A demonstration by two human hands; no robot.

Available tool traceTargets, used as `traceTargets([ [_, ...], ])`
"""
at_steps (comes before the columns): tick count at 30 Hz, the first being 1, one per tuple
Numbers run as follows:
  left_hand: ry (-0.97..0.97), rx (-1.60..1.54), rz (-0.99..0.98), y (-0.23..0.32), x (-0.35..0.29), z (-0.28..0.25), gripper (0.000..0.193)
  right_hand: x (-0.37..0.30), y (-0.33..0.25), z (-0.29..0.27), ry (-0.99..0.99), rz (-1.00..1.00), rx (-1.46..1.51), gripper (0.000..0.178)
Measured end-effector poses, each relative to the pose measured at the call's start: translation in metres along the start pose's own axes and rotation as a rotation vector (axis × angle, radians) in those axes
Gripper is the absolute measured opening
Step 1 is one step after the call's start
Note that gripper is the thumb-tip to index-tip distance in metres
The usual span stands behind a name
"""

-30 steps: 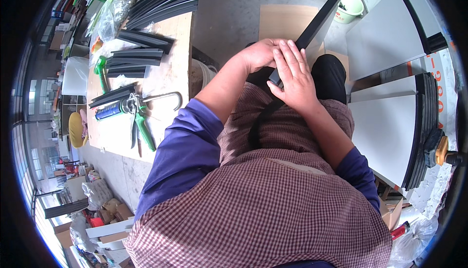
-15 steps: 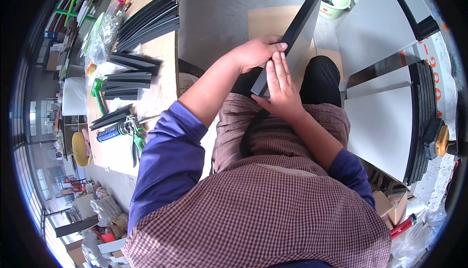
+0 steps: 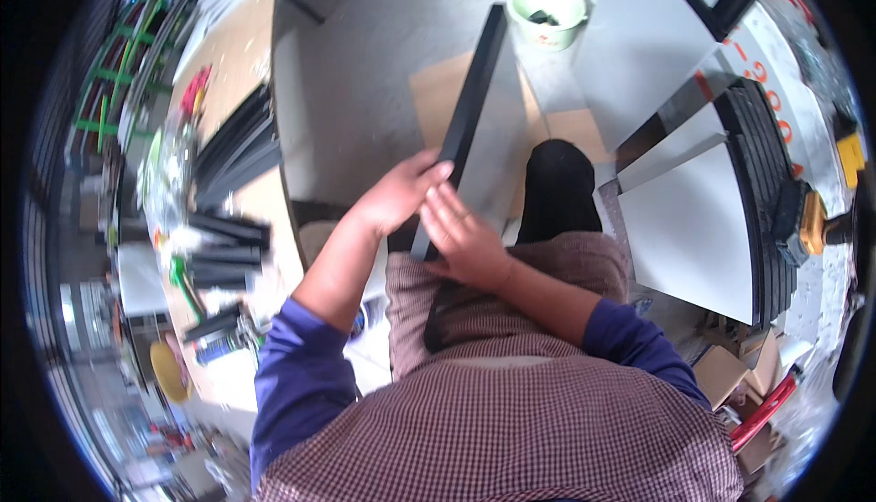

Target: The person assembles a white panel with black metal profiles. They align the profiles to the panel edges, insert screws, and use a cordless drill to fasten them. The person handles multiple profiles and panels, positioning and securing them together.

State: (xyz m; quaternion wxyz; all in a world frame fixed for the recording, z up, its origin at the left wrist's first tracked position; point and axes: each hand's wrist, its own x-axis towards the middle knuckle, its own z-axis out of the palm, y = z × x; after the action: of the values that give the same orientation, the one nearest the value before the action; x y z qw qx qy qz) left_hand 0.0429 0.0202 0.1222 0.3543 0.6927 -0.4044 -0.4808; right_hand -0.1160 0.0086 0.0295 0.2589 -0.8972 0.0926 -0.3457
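A flat panel (image 3: 497, 123) with a pale grey face and a black edge strip (image 3: 473, 91) stands on edge between my knees, its far end pointing toward the bucket. My left hand (image 3: 400, 193) is closed on the strip's near part, thumb on top and the other fingers partly hidden. My right hand (image 3: 467, 245) lies with stretched fingers against the panel's near end, fingertips almost touching the left hand. Slight blur softens both hands.
A pale green bucket (image 3: 547, 23) with dark pieces stands ahead. On the left, a wooden table (image 3: 285, 228) bears black strips (image 3: 239, 160) and a caulking gun (image 3: 224, 349). Stacked white panels (image 3: 689, 219) with black edges lean at right, beside a yellow-and-black power tool (image 3: 805, 223).
The whole view has shifted, so most things sit farther left. Both hands are nearer my body along the panel, in much the same pose, and the panel's far end appears lower.
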Motion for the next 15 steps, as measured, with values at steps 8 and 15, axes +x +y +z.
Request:
traceTargets([
  [8, 0.212, 0.286, -0.092, 0.048, 0.088, 0.008, 0.048, 0.012, 0.010, -0.002, 0.011, -0.096, 0.245, 0.070],
  [15, 0.366, 0.466, -0.394, 0.052, 0.104, 0.017, 0.032, 0.065, 0.110, -0.058, 0.335, 0.491, 0.464, 0.050],
])
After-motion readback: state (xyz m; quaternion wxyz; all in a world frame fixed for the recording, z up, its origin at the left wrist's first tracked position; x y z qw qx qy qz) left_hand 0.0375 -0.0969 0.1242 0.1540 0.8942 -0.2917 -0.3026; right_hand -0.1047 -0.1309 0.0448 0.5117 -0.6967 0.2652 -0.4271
